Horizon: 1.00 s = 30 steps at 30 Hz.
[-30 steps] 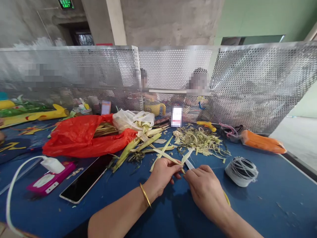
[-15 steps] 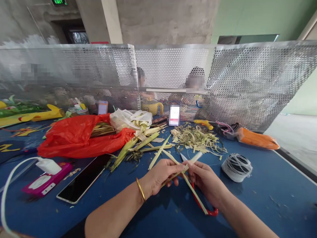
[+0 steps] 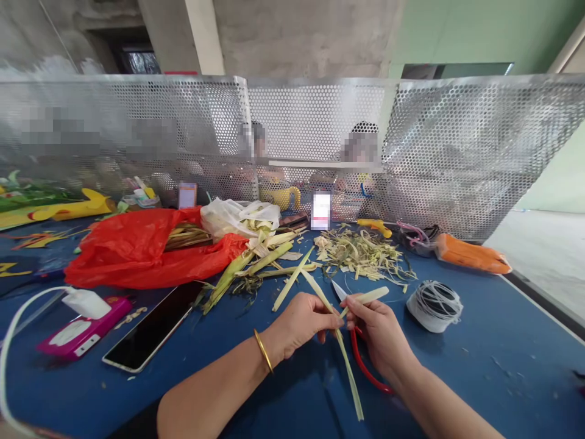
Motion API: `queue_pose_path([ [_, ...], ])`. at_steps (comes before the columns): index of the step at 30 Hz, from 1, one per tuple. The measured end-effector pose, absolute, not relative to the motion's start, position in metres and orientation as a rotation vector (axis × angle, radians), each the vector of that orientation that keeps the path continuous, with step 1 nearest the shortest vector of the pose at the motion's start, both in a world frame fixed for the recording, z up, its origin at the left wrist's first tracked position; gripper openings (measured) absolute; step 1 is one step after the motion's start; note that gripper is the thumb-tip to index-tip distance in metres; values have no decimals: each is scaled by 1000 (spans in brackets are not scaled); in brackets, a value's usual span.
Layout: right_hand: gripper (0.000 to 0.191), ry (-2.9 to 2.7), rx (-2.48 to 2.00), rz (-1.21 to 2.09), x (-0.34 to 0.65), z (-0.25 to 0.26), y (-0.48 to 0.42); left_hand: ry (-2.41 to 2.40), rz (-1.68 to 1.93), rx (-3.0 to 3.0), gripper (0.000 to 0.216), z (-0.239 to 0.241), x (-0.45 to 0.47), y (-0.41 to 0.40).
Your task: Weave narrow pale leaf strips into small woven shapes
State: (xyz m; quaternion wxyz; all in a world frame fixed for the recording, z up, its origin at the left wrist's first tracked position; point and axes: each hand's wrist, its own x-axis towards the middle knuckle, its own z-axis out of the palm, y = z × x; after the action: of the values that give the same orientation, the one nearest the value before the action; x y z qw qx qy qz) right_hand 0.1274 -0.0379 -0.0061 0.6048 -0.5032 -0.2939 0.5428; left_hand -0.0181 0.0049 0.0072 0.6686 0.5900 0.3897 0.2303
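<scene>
My left hand is closed on a long pale corn husk strip, which runs from above the fingers down toward me. Close beside it, my right hand pinches a second, wider husk strip that points out to the right. The two strips meet at my fingertips; whether they are knotted or only crossed I cannot tell. Under my right hand lie red-handled scissors on the blue table, blades pointing away and partly hidden. A loose husk strip rests just beyond my left hand.
Husk scraps are heaped ahead. A spool of grey cord stands at right, an orange packet behind it. Leftward are a red plastic bag, a dark phone and a magenta power strip. A perforated metal screen backs the table.
The husk strip in my right hand now points more to the right and lies flatter. The lower end of the long strip has swung left, uncovering more of the scissors' red handle.
</scene>
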Motion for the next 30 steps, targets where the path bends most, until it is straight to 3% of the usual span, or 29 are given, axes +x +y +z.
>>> queue_pose_path([
  [10, 40, -721, -1163, 1364, 147, -3, -32, 868, 536, 1142, 46, 2, -21, 12],
  [19, 37, -934, -1363, 1100, 139, -7, -35, 903, 532, 1287, 29, 5, -19, 9],
  [25, 35, -1354, -1540, 131, 154, 8, -36, 934, 557, 1490, 23, 1, -19, 5],
  [28, 19, -1745, -1512, 221, 147, 15, -42, 848, 538, 1549, 20, -1, -17, 2],
  [30, 19, -1834, -1477, 434, 139, 14, -45, 821, 532, 1572, 19, -2, -15, 0],
])
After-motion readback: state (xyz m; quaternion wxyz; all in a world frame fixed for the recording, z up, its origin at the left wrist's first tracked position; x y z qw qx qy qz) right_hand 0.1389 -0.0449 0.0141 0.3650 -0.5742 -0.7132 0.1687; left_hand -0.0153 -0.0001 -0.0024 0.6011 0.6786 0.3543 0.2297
